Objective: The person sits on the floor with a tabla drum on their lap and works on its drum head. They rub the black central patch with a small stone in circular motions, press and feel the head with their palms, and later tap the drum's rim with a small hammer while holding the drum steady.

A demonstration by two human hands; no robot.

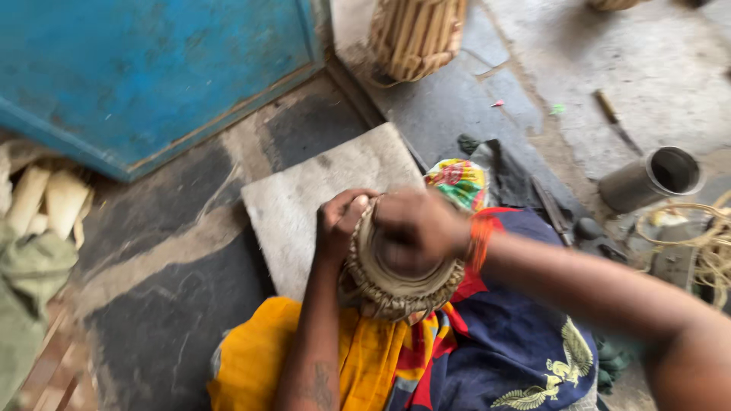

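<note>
Blue painted panel (152, 68), the largest item, filled the upper left, its lower edge meeting a dark, worn stone floor (167, 304). Grey square slab (304, 198) lay flat on that floor, directly ahead of the person's lap. Lap covering: blue cloth with a gold winged emblem (518, 350) to the right, yellow cloth (251, 365) to the left, both under the hands. Olive-green rag (27, 297) with pale cut pieces (53, 202) lay at the far left edge. Second drum body with vertical pale lacing (415, 34) stood at the top centre, well apart from the hands. Round drum with braided rim (396, 281) rested on the lap, just in front of the slab's near edge, its head facing up. Right hand (419, 228) lay on top of the drumhead, fingers curled and pressed together in a loose fist; blurred, so whether it pinched anything could not be told; orange thread band (480, 243) at the wrist. Left hand (343, 221) gripped the drum's far left rim, fingers folded tightly around the braid. Grey metal cylinder (651, 179) lay on its side at the right, open mouth showing. Coil of pale cord (704, 243) beside it. Multicoloured bundle (457, 183) just behind the right hand. Small knife (615, 120) on the concrete, upper right.
</note>
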